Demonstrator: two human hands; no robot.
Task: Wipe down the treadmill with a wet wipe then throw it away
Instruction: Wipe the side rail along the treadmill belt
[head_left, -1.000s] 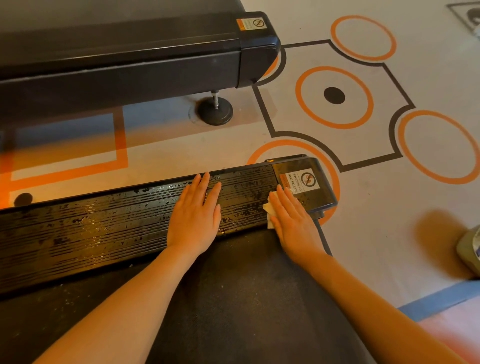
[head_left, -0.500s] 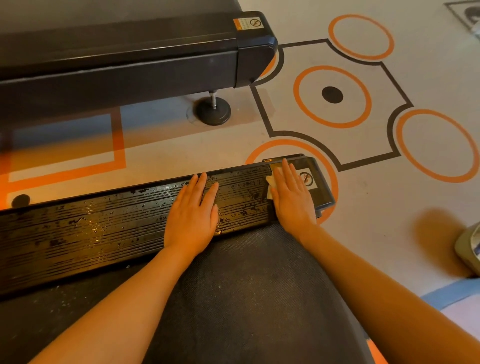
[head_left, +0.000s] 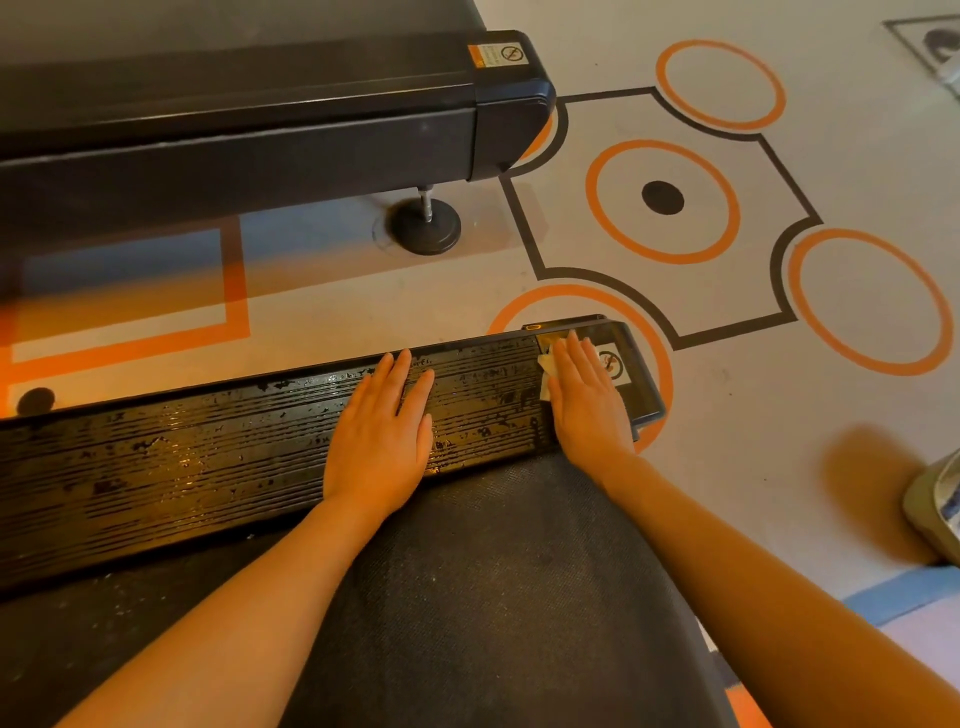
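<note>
Pressing down flat, my right hand (head_left: 587, 400) has the wet wipe (head_left: 546, 370) pinned under its straight fingers at the far right end of the treadmill's ribbed side rail (head_left: 208, 457), right where the ribbing meets the glossy end cap (head_left: 636, 374) with its warning sticker (head_left: 612, 364). Only a pale corner of the wipe shows, poking out on the left side of my fingers, so I cannot tell how much of it lies folded beneath the palm. My left hand (head_left: 382, 436) lies open and flat on the same rail, just to the left, fingers together and holding nothing; I judge it to be bracing me. The rail's long axis runs left to right across my view, along the far edge of the dark running belt (head_left: 493, 597), and its ribs glisten with wet streaks from the left edge of the view up to the wipe. The end cap lies directly ahead of and to the right of my right hand, so that hand is the nearer one for it, and I judge the cap to be the unwiped part at this end. A push along the rail's axis toward the cap's outer corner would cover it. Beyond the rail sits a second treadmill (head_left: 260, 119) on its levelling foot (head_left: 426, 226), standing on the patterned floor (head_left: 665, 197).
</note>
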